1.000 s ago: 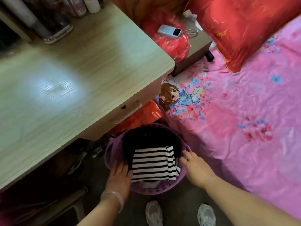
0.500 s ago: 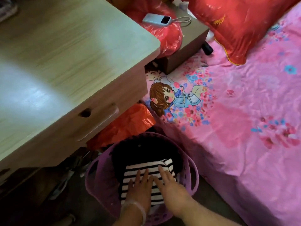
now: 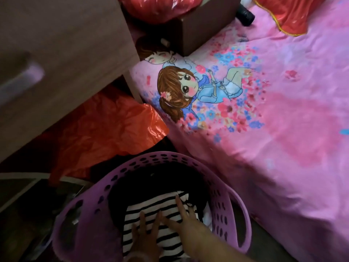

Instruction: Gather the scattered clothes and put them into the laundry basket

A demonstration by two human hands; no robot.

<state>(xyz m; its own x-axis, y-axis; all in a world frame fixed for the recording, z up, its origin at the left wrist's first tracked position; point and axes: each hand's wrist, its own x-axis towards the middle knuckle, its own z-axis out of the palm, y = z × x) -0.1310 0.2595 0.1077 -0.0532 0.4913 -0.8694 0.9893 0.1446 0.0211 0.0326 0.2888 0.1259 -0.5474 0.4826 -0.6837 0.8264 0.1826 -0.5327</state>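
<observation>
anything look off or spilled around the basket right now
Nothing is spilled. The striped shirt lies inside the purple laundry basket on dark clothes, both hands pressing it flat: left hand, right hand. The one untidy thing is a crumpled orange plastic bag wedged under the desk behind the basket.

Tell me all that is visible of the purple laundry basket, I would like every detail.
The laundry basket is round and purple, apparently plastic, its wall pierced with rows of oval holes, with a handle opening on the side toward the bed. It stands upright on the floor beside the pink bed, below an orange-red plastic bag. Inside lie dark clothing and a black-and-white striped garment, on which the left hand and right hand press flat.
</observation>
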